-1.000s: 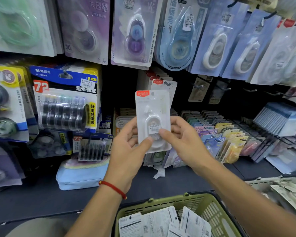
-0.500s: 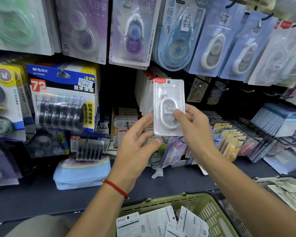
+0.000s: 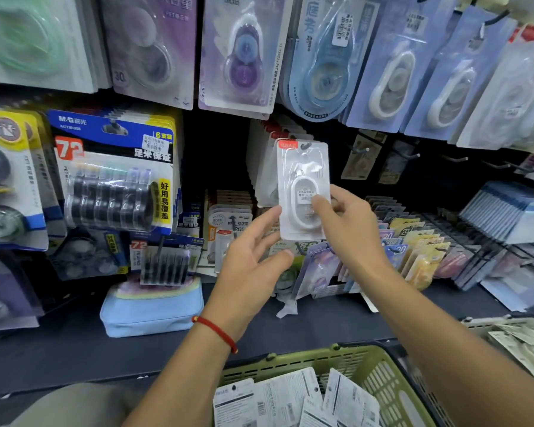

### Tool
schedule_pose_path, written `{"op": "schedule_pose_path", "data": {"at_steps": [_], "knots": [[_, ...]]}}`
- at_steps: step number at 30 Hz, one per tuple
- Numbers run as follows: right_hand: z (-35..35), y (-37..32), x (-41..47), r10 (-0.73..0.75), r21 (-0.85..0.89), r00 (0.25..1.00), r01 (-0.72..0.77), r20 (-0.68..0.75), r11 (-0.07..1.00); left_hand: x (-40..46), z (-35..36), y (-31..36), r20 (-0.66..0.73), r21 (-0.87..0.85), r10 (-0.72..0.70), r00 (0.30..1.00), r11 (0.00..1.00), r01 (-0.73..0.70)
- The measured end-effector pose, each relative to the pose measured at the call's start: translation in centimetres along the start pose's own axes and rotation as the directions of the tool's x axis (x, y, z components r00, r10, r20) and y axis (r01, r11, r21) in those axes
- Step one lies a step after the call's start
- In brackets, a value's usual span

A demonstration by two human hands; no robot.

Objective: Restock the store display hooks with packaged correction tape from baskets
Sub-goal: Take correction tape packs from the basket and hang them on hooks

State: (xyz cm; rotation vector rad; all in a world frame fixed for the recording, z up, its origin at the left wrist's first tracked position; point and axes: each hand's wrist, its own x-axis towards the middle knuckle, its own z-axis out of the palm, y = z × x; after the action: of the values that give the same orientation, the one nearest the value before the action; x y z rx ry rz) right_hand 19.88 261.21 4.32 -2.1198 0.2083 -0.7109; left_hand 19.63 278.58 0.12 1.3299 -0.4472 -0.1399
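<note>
A white packaged correction tape (image 3: pixel 302 174) with a red tab stands upright against a row of like packs on a display hook (image 3: pixel 305 146) at the middle of the shelf wall. My right hand (image 3: pixel 349 229) pinches its lower right side, thumb on the front. My left hand (image 3: pixel 253 257) hovers just below and left of the pack with fingers spread, barely touching or just off its lower left corner. A green basket (image 3: pixel 392 386) at the bottom centre holds several more packs (image 3: pixel 278 402) lying back side up.
Larger tape packs hang above and to the left (image 3: pixel 114 180). A light blue pouch (image 3: pixel 151 306) lies on the dark shelf. Rows of small coloured packs (image 3: pixel 420 245) fill racks at the right. A pale second basket (image 3: pixel 487 322) sits at the right edge. Bare hooks (image 3: pixel 410 155) project at the right.
The pack has gone up and to the right, from in front of me to the hook. My left hand has let go of it and dropped away; my right hand still holds it.
</note>
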Motion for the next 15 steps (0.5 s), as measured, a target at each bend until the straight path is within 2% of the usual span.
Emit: {"op": "schedule_pose_path", "data": {"at_steps": [2,4,6,8,10,15], "knots": [[0.4,0.8,0.4,-0.056,-0.246,0.998,0.047,-0.031,0.968,0.1,0.0,-0.1,-0.007,0.084,-0.002,1.000,0.996,0.002],[0.9,1.5,0.3,-0.298,-0.424,0.953,0.251,-0.047,0.870,0.3,-0.2,-0.3,-0.040,0.145,-0.002,0.999,0.989,0.008],[1.8,2.0,0.5,-0.477,-0.512,0.876,0.443,0.072,0.736,0.4,-0.3,-0.5,-0.066,0.186,0.006,0.998,0.983,0.006],[2.8,2.5,1.4,-0.463,-0.566,0.854,0.508,0.237,0.649,0.5,-0.4,-0.9,-0.086,0.214,0.019,0.996,0.977,0.000],[3.7,2.7,2.6,-0.381,-0.600,0.867,0.498,0.323,0.626,0.5,-0.5,-1.3,-0.136,0.243,0.030,0.990,0.970,0.003],[4.3,2.6,4.3,-0.362,-0.602,0.867,0.498,0.343,0.624,0.4,-1.2,-2.4,-0.241,0.290,-0.002,0.970,0.954,0.074]]}}
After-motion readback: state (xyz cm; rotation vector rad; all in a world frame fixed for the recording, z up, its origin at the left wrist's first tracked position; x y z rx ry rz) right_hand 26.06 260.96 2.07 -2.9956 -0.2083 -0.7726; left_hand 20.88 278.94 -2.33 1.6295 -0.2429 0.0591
